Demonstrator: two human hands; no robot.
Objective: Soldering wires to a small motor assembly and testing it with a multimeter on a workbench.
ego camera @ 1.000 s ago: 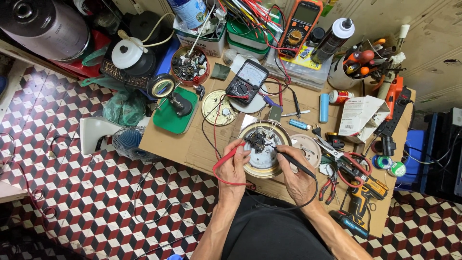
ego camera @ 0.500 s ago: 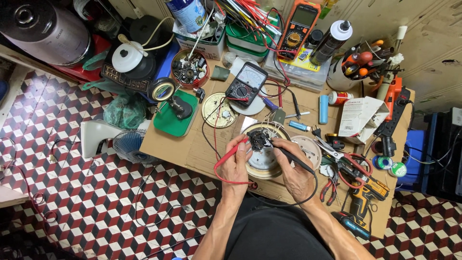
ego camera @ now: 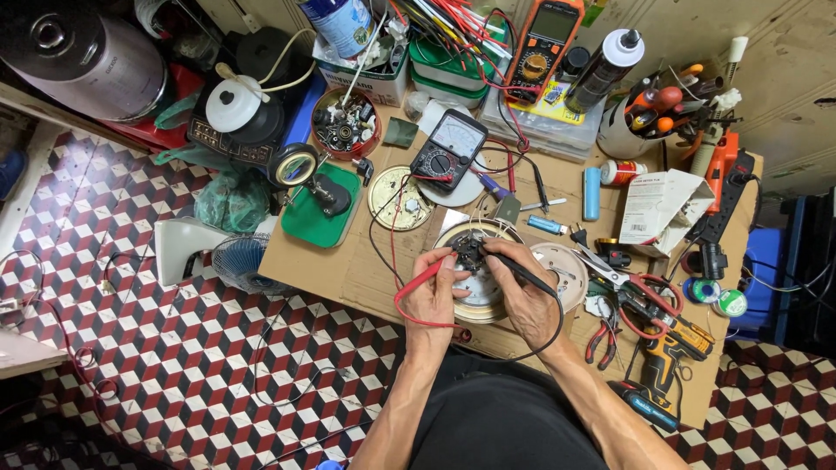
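On the worktop [ego camera: 348, 270] we list: a round metal plate [ego camera: 475, 292], dark part [ego camera: 471, 251] at its centre. Our left hand [ego camera: 433, 296] grips a red probe [ego camera: 418, 283], our right hand [ego camera: 529, 300] a black probe [ego camera: 522, 265]; both tips seem to touch the dark part. Behind: black meter [ego camera: 448, 150], brass disc [ego camera: 401, 198], green tray [ego camera: 316, 211]. Right: white disc [ego camera: 564, 274], red pliers [ego camera: 603, 335], drill [ego camera: 666, 357].
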